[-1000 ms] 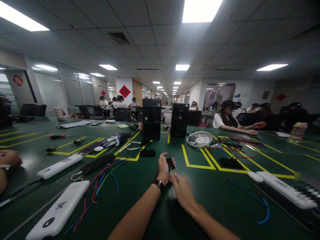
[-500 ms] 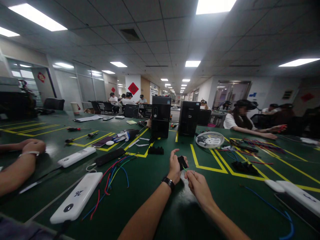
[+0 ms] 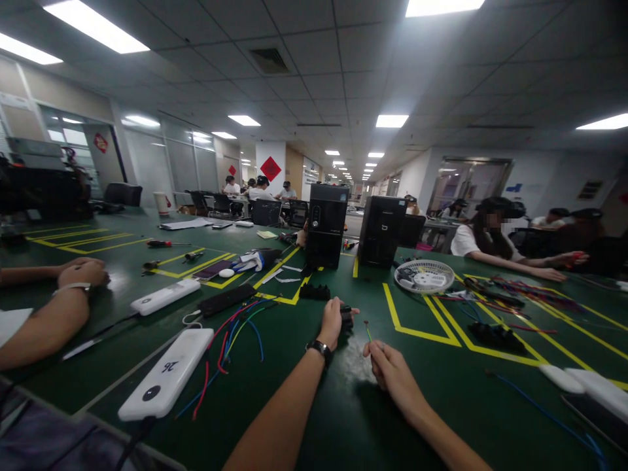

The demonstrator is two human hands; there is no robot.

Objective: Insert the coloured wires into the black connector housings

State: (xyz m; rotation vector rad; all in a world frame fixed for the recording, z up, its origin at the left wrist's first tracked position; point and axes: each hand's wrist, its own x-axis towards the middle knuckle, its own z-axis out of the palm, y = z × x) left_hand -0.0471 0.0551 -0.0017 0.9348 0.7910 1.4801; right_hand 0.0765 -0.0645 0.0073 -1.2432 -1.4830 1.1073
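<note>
My left hand [image 3: 331, 325], with a dark watch at its wrist, is closed around a small black block [image 3: 347, 319] that looks like a terminal block. Fingers cover part of it. My right hand [image 3: 387, 366] pinches a short green-yellow wire [image 3: 368, 332] whose copper-coloured tip points up and away from me. A gap separates the wire tip from the black block. Beyond my left hand lies another black block with a ridged outline [image 3: 314, 292]. To the left, several loose red, blue and green-yellow wires [image 3: 236, 337] rest on the green table [image 3: 289, 353].
White power banks [image 3: 167, 374] and a black pouch-like item [image 3: 226, 299] lie left. Two black computer towers [image 3: 327, 226] stand ahead. A white round basket [image 3: 424, 277], wires and a black block [image 3: 496, 337] are right. A co-worker's hands [image 3: 83, 273] rest at left; another person sits right.
The wire in my right hand has come away from the black block. My left hand has turned the block and shifted slightly left. The whole view has swung a little left.
</note>
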